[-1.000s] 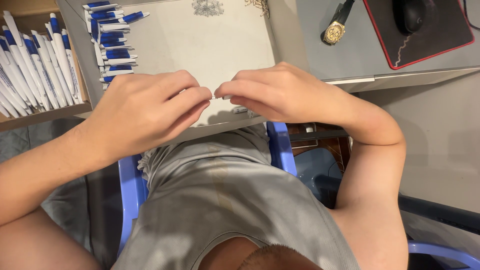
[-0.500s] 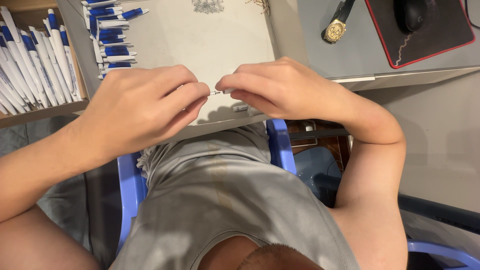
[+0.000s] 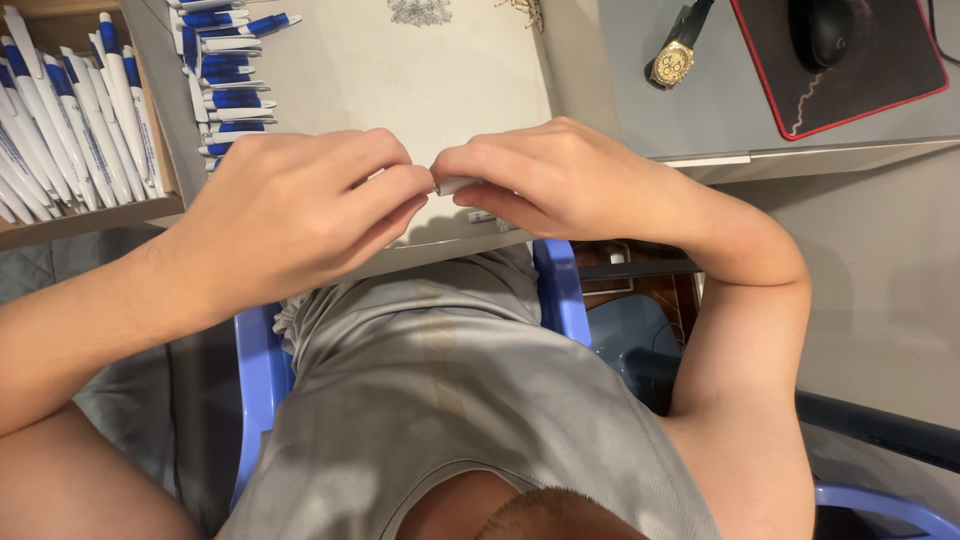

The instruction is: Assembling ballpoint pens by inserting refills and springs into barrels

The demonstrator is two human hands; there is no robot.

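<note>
Since a moment ago, our two hands have pushed closer together, and the thin metal bit we saw between them is now hidden. Our left hand (image 3: 290, 215) and our right hand (image 3: 560, 185) meet over the pale grey worktop (image 3: 420, 90), just above its near edge. Both sets of fingers pinch a small white plastic pen piece (image 3: 458, 185), one hand on each end. A row of white and blue plastic pens (image 3: 225, 85) lies on the worktop, near our left hand. More of them fill a brown wooden box (image 3: 75, 215) further left. A gold wristwatch (image 3: 672, 62) rests well apart, beside a black mouse pad with a red edge (image 3: 850, 75).
</note>
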